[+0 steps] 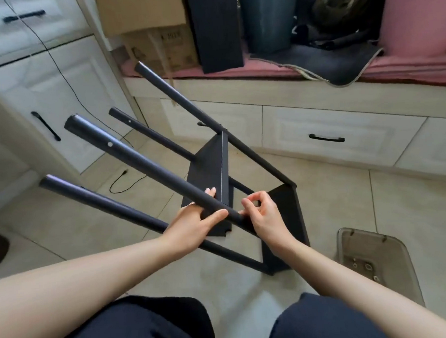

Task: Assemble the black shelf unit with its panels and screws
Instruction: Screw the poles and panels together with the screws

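Only faint, unreadable print on the cardboard box (160, 47) by the bench

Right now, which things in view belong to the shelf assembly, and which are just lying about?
Part of the job:
- black shelf unit, tilted, with four poles
- left hand gripping a pole
- right hand pinching at the pole's joint
- clear tray holding small hardware

Lying about:
- cardboard boxes
- pink cushion
- black cable

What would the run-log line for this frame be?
stage: fixing panel to tube | left hand: grips black tube | right hand: fingers pinch at tube-panel joint | shelf unit: tilted, two panels fitted
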{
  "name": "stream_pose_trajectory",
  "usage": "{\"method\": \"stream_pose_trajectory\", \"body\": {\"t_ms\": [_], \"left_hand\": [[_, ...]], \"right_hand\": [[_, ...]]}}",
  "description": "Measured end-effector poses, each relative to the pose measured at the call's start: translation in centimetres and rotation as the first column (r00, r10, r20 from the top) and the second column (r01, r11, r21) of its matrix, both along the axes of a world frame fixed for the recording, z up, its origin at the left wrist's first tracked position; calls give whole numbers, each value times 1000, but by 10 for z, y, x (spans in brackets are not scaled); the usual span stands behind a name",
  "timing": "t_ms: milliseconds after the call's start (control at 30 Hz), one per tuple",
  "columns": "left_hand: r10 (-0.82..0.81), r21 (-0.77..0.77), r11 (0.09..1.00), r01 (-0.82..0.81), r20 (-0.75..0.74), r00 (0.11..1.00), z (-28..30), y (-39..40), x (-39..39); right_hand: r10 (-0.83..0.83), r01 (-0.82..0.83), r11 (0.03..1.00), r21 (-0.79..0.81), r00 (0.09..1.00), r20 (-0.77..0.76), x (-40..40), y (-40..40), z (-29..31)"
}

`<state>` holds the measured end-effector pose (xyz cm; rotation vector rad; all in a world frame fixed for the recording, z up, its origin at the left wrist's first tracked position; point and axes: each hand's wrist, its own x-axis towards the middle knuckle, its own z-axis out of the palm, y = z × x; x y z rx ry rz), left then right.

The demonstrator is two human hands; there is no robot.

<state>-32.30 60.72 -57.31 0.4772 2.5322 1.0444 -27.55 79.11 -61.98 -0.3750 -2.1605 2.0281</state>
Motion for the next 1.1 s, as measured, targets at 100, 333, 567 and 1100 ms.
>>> {"method": "stream_pose_trajectory", "body": {"t_ms": [100,333,567,1100], "left_hand": [[41,81,996,-45,47,998,-15,-21,-8],[155,306,930,-202,172,973,-65,-59,4],[249,405,844,-353,287,925,-116,-87,20],[373,460,701,-545,416,830,-179,-109,35]], "right_hand": [[15,-15,999,34,1000,1,-12,-17,-2],[10,-9,991,131,1000,-12,-29,-57,-25],[86,-91,978,188,996,34,-29,-86,-56],[237,-267,922,279,962,137,-35,-111,-104]]}}
